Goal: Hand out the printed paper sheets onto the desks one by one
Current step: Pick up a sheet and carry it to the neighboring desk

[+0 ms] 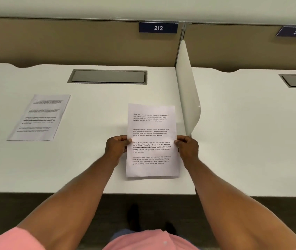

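A white printed sheet (151,127) with four blocks of text is held upright-facing over the right part of the white desk (93,109) marked 212. My left hand (115,145) pinches its left edge and my right hand (187,147) pinches its right edge. I cannot tell whether one sheet or a thin stack is in my hands. Another printed sheet (39,117) lies flat on the same desk, far to the left.
A white divider panel (187,91) separates this desk from the neighbouring desk (252,127) labelled 213. Grey cable hatches (107,76) sit at the back of each desk. Tan partition walls rise behind. Dark floor lies below the front edge.
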Action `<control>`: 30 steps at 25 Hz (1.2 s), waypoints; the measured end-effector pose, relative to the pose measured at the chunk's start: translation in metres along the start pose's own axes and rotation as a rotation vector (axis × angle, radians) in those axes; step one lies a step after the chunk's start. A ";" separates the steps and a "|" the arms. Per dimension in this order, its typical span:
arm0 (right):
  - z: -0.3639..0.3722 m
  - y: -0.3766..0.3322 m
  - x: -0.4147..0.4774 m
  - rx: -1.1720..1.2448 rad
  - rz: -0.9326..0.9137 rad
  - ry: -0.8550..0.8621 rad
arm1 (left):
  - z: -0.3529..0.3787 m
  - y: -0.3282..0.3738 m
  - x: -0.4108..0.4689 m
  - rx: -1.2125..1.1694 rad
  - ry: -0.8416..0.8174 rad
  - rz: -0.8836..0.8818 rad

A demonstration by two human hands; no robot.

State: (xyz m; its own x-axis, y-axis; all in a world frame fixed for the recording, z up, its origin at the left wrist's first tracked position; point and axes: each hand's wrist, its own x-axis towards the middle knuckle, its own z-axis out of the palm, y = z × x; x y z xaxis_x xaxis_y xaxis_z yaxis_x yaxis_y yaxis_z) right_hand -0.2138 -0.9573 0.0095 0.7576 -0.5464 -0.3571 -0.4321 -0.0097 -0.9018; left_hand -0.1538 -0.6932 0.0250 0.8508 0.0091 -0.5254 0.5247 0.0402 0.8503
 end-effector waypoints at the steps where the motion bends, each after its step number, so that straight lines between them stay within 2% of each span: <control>1: -0.010 0.002 -0.002 0.007 -0.004 -0.016 | 0.005 -0.004 -0.013 -0.014 0.011 0.007; 6: -0.043 0.008 -0.012 -0.004 -0.049 -0.126 | 0.026 -0.021 -0.061 -0.035 0.102 0.034; 8: -0.039 0.006 -0.014 0.003 -0.054 -0.115 | 0.019 -0.024 -0.064 -0.027 0.120 0.019; 10: -0.128 0.027 -0.037 0.035 -0.057 -0.180 | 0.076 -0.056 -0.137 -0.029 0.150 0.071; 14: -0.136 0.039 -0.039 0.019 -0.054 -0.211 | 0.081 -0.064 -0.146 -0.029 0.159 0.060; 20: -0.214 0.056 -0.052 -0.009 -0.083 -0.162 | 0.141 -0.085 -0.189 -0.020 0.109 0.093; 26: -0.325 0.098 -0.068 -0.054 -0.027 -0.045 | 0.225 -0.138 -0.240 -0.042 0.037 0.042; 30: -0.378 0.111 -0.054 -0.068 -0.017 -0.021 | 0.277 -0.146 -0.254 -0.042 0.009 0.056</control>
State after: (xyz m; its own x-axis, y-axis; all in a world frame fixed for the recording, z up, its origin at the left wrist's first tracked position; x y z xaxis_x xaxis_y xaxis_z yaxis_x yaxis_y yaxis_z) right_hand -0.4879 -1.2456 0.0212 0.7751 -0.5278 -0.3472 -0.4505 -0.0765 -0.8895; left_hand -0.4383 -0.9777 0.0427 0.8785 0.0211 -0.4772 0.4743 0.0808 0.8766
